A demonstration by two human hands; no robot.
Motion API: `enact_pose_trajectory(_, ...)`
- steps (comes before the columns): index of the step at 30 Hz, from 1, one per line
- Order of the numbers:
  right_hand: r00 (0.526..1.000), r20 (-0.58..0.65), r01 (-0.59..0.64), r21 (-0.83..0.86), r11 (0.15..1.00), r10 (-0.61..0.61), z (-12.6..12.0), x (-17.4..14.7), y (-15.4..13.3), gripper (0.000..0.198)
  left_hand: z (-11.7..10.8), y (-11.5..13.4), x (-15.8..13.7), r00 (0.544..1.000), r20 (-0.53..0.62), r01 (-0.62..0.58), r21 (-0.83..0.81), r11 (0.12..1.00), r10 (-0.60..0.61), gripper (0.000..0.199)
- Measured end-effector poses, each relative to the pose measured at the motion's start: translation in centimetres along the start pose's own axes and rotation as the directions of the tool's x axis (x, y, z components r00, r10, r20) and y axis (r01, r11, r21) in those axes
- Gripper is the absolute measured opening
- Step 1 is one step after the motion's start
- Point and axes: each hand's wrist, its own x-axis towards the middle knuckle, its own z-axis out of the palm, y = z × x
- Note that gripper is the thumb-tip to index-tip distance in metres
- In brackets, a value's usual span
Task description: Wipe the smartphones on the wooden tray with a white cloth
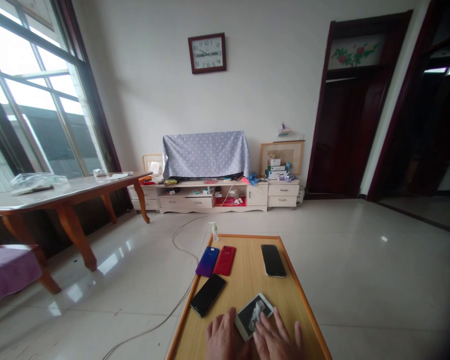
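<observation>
A white-framed smartphone with a dark screen lies tilted on the small wooden table, close in front of me. My left hand is curled against its left edge and steadies it. On the screen is a crumpled grey-white wipe, pressed under the fingertips of my right hand. A black phone lies to the left, just beyond my left hand. Farther up sit a blue-purple phone and a red phone, side by side. Another black phone rests near the right edge.
A small clear pump bottle stands at the far left corner of the wooden table, which has a raised orange-brown rim. A cable runs over the tiled floor on the left. Beyond are a low white cabinet and a larger table.
</observation>
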Motion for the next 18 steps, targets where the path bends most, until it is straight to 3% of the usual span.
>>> enact_pose_trajectory(4, 0.999, 0.042, -0.006, 0.042, 0.999, 0.004, -2.5, 1.7, 1.6, 0.034, 0.1, 0.2, -0.2, 1.0, -0.015, -0.003, 0.01, 1.0, 0.003, 0.076)
enact_pose_trajectory(7, 0.994, 0.042, 0.096, 0.079, 0.992, -0.1, -1.0, 1.3, 0.4, 0.03, 0.2, 0.0, -0.1, 1.0, -0.016, -0.018, 0.002, 1.0, 0.018, 0.072)
enact_pose_trajectory(12, 0.98, -0.119, 0.167, 0.05, 0.985, -0.16, 1.8, 0.2, -1.1, 0.024, 0.7, -0.3, 0.1, 0.999, -0.042, -0.027, -0.008, 1.0, 0.027, 0.068)
enact_pose_trajectory(16, 0.964, -0.082, 0.261, 0.105, 0.96, -0.254, 0.0, 0.6, -0.2, 0.029, 1.2, -0.6, 0.0, 0.995, -0.092, -0.046, -0.023, 0.999, 0.044, 0.064)
enact_pose_trajectory(18, 0.972, -0.071, 0.233, 0.18, 0.956, -0.223, -1.2, 0.9, -0.2, 0.025, 1.4, -0.8, -0.1, 0.992, -0.114, -0.066, -0.029, 0.997, 0.062, 0.063)
